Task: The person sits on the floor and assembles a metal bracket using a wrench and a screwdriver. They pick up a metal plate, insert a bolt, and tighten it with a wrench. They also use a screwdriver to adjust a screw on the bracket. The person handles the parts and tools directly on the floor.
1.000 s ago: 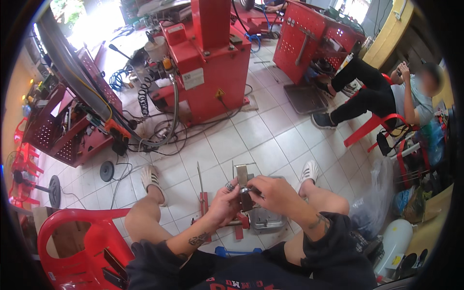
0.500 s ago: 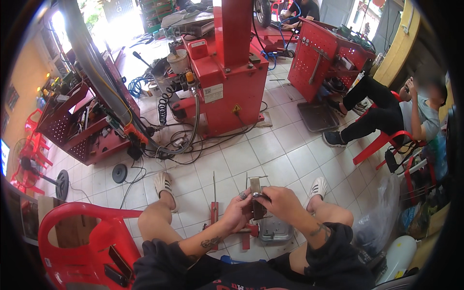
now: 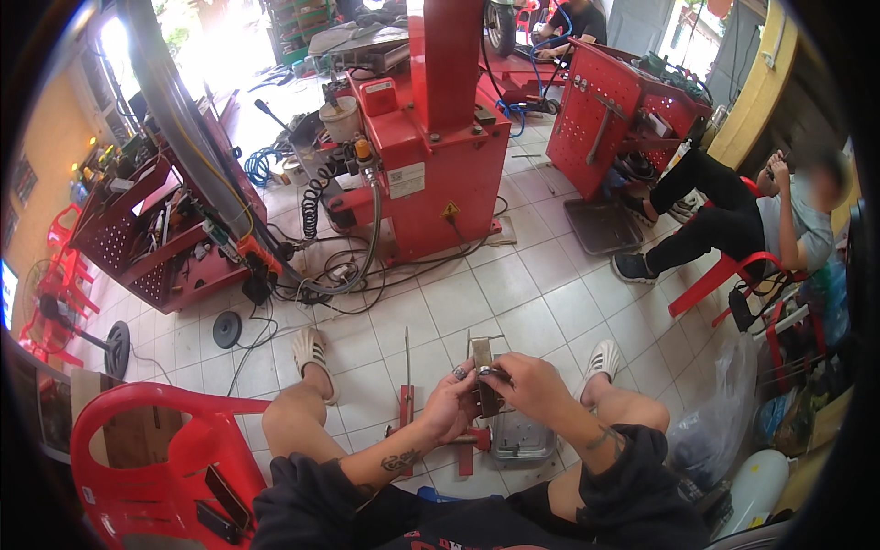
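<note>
Between my knees, my left hand (image 3: pixel 447 406) curls its fingers round a narrow rectangular metal piece (image 3: pixel 482 349), brownish-gold on top and darker lower down. My right hand (image 3: pixel 524 383) pinches a small shiny metal part (image 3: pixel 486 371) against the face of that piece; the fingers hide most of it. Below the hands, a red metal frame (image 3: pixel 407 399) with thin upright rods stands on the floor. Beside it, under my right wrist, lies a grey tray (image 3: pixel 548 447) with a small metal item in it.
A red chair (image 3: pixel 137 403) at my left carries two dark flat objects. Ahead stands a red machine (image 3: pixel 445 197) with cables and hoses on the floor, between red tool carts (image 3: pixel 587 119). A seated person (image 3: pixel 724 211) is at the right, above plastic bags (image 3: pixel 720 412).
Both hands stay in nearly the same place. The metal piece and the small shiny part have turned slightly, with the right fingers shifting a little.
</note>
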{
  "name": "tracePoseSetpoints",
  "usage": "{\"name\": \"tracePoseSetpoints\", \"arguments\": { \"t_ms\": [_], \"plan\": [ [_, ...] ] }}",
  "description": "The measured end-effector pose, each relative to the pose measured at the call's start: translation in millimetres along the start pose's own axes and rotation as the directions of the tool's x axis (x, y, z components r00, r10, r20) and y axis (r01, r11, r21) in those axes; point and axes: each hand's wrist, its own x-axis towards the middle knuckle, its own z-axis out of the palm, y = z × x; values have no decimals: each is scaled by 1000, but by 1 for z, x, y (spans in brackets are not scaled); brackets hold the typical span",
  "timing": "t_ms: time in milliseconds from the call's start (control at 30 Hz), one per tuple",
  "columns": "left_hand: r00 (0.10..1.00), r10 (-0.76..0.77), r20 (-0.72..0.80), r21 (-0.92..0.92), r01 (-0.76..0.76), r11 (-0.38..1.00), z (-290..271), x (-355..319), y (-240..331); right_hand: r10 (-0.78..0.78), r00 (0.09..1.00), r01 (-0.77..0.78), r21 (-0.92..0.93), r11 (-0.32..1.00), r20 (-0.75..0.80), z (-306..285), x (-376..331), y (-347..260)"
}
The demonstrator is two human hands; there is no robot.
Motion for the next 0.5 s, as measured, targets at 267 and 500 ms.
{"name": "tracePoseSetpoints", "arguments": {
  "t_ms": [267,500],
  "plan": [
    [1000,-9,-4,-44,9,999,2,-3,5,-36,999,36,27,999,-7,-10,1,-9],
    [999,-3,52,-58,6,998,-1,-2,2,2,999,1,-79,997,44,-4,0,-4]
  ]
}}
